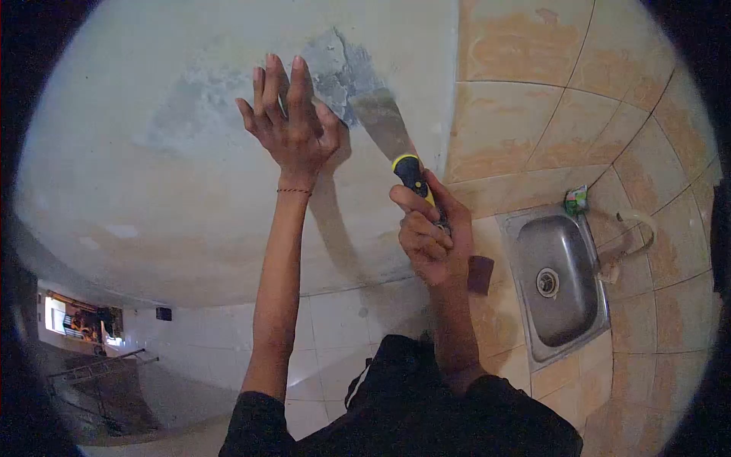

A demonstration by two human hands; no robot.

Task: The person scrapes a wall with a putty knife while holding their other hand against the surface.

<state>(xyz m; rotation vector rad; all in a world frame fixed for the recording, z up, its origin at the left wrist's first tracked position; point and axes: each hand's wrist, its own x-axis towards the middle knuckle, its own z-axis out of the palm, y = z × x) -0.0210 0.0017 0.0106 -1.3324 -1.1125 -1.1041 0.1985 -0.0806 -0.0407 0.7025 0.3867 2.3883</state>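
Observation:
My right hand [430,232] grips the black and yellow handle of a putty knife [384,126]. Its wide metal blade points up and to the left, with the edge at a grey patch of peeling paint [335,61] on the wall. To the left of the blade, my left hand [293,126] is held up against the pale wall [175,206], fingers stretched and spread, nothing in it. A thin dark band circles the left wrist. Bluish worn paint spreads over the wall behind and left of that hand.
A steel sink [567,282] is set into the tiled counter at right, with a pale tap [640,228] and a green packet [576,199] by its rim. A dark red-brown block [480,274] lies left of the sink. A metal rack [95,373] stands far lower left.

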